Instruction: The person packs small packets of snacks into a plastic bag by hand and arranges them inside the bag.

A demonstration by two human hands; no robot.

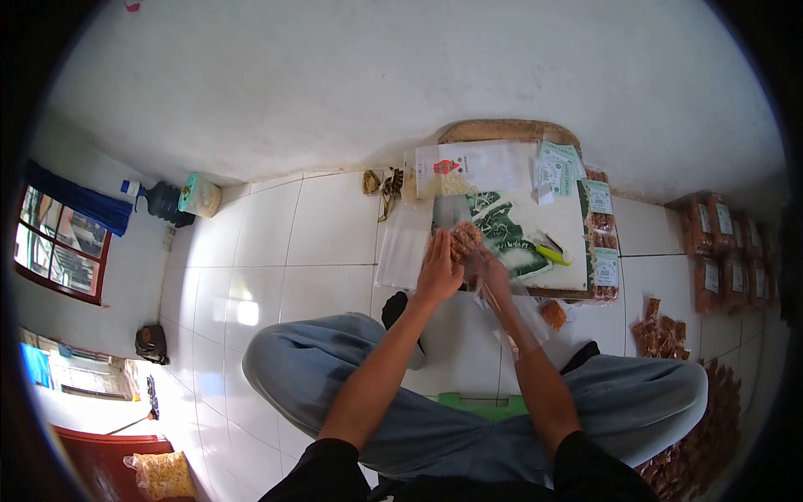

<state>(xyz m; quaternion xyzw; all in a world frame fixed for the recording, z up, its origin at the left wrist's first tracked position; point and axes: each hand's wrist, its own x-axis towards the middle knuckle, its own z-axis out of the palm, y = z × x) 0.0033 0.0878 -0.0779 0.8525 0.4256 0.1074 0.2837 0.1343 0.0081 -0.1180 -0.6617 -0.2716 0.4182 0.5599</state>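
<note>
A clear plastic bag (466, 241) of brown crumbly snack pieces lies over the low table's near part, between my hands. My left hand (438, 274) is closed on its left side, fingers pointing forward along it. On the right, my right hand (493, 280) grips the bag's loose clear film, which trails over the wrist; its fingertips are partly hidden. Under the bag is a dark green and white patterned sheet (502, 230). A yellow-green cutter (552, 254) rests right of it. Flat clear bags (403, 251) lie to the left.
Printed labels (559, 167) and a printed bag (452, 171) lie at the table's back. Packed brown bags (604, 259) line its right side; more stacked packs (723, 251) stand by the wall. Small brown packets (659, 333) are on the tiled floor (326, 226). A green stool (481, 406) is below me.
</note>
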